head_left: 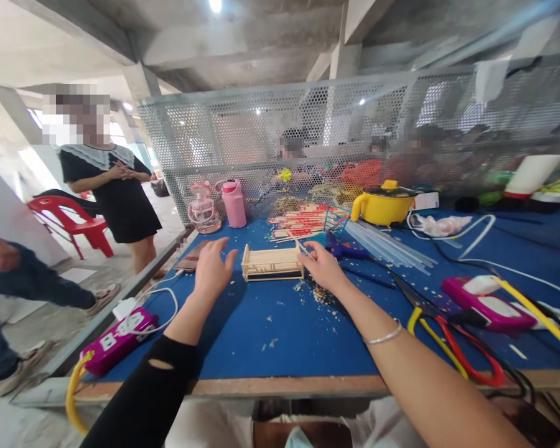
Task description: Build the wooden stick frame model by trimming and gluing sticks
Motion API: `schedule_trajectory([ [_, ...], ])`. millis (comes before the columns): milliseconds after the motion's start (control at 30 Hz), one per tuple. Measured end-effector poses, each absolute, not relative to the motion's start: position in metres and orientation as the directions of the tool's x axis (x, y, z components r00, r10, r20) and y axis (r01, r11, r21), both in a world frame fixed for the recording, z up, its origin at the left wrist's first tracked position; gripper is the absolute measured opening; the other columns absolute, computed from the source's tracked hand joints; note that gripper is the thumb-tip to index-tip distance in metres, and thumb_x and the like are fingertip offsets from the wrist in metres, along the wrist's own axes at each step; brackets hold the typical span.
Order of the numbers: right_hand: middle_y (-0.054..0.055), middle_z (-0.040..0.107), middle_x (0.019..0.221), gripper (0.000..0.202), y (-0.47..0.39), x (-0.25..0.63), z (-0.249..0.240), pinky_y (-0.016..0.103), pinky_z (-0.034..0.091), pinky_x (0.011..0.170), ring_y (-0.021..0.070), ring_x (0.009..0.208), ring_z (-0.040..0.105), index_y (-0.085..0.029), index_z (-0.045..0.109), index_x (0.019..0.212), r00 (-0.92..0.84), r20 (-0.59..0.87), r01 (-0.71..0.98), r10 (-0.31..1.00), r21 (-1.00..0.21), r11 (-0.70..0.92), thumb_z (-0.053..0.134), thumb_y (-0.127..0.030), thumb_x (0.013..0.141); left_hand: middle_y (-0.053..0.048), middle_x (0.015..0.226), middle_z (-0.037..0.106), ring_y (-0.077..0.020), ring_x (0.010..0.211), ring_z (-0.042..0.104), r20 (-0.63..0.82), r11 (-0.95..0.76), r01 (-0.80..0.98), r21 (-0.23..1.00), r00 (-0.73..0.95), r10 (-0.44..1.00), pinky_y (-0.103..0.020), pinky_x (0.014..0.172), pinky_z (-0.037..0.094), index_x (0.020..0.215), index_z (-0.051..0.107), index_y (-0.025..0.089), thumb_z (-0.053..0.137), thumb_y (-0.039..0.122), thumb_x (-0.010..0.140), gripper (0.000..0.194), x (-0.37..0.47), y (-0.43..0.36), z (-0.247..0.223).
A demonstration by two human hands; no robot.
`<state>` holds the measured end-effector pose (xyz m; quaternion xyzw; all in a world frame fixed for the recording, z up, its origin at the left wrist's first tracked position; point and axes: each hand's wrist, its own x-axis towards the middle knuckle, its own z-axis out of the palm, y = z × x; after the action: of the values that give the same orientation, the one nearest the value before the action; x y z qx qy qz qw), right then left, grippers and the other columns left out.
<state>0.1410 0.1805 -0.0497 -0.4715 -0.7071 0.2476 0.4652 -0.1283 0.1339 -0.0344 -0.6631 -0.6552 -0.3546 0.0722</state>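
A small frame built of thin pale wooden sticks (271,264) lies on the blue table top in front of me. To its left, my left hand (213,266) is raised over the table, open, with its thumb apart from the fingers and nothing in it. My right hand (321,266) is closed in a pinch at the frame's right end, on what looks like a thin wooden stick (295,240). Its fingertips partly cover that end of the frame. Behind the frame is a pile of red-tipped wooden sticks (296,221). A blue glue gun (348,250) lies just beyond my right hand.
Translucent glue sticks (392,246), a yellow electric pot (386,204), scissors with red and yellow handles (471,351) and a purple power strip (490,305) lie right. Left are another power strip (119,339), a phone (190,258) and a pink bottle (234,205). Perforated metal panels (242,130) stand behind; people are nearby.
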Motion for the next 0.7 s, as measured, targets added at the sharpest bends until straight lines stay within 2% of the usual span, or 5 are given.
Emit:
schedule_trajectory([
  [67,-0.008,0.048,0.053,0.023,0.184,0.142,-0.051,0.025,0.034,0.052,0.0139,0.05,0.047,-0.022,0.052,0.092,-0.069,0.418,0.382,0.906,-0.828,0.411,0.052,-0.041,0.079,-0.012,0.122,0.06,-0.0261,0.119,0.049,0.535,-0.37,0.881,0.297,0.168,0.828,-0.041,0.105,0.031,0.12,0.056,0.019,0.051,0.037,0.083,0.041,-0.098,0.134,-0.021],
  [167,-0.007,0.049,0.056,0.013,0.188,0.147,-0.051,0.024,0.036,0.05,0.0132,0.051,0.047,-0.023,0.045,0.08,0.023,0.418,0.307,0.908,-0.868,0.391,0.045,-0.036,0.082,-0.01,0.103,0.068,-0.0285,0.105,0.057,0.31,-0.405,0.786,0.467,0.283,0.907,-0.042,0.099,0.037,0.092,0.068,0.02,0.071,0.029,0.064,0.03,-0.064,0.145,-0.014],
  [300,-0.004,0.051,0.062,0.019,0.184,0.148,-0.042,0.023,0.037,0.047,0.0123,0.05,0.048,-0.023,0.045,0.081,0.088,0.431,0.219,0.898,-0.888,0.405,0.043,-0.042,0.084,-0.006,0.075,0.068,-0.024,0.082,0.062,0.331,-0.333,0.688,0.645,0.142,0.933,-0.036,0.083,0.045,0.066,0.065,0.018,0.069,0.024,0.064,0.007,-0.058,0.162,-0.021],
  [467,-0.006,0.046,0.056,0.031,0.163,0.134,-0.032,0.023,0.032,0.042,0.0113,0.044,0.042,-0.021,0.05,0.099,0.057,0.446,0.165,0.893,-0.887,0.432,0.04,-0.048,0.088,-0.003,0.071,0.064,-0.0161,0.063,0.06,0.334,-0.252,0.348,0.903,-0.201,0.921,-0.03,0.064,0.048,0.09,0.061,0.015,0.057,0.04,0.076,0.029,-0.059,0.158,-0.036],
  [700,-0.007,0.042,0.051,0.024,0.154,0.116,-0.046,0.025,0.03,0.045,0.0117,0.045,0.039,-0.021,0.051,0.086,-0.038,0.436,0.239,0.899,-0.87,0.432,0.048,-0.045,0.085,0.001,0.071,0.061,-0.0093,0.06,0.057,0.229,-0.292,-0.158,0.943,-0.325,0.918,-0.023,0.062,0.047,0.088,0.058,0.016,0.068,0.041,0.068,0.034,-0.04,0.146,-0.043],
])
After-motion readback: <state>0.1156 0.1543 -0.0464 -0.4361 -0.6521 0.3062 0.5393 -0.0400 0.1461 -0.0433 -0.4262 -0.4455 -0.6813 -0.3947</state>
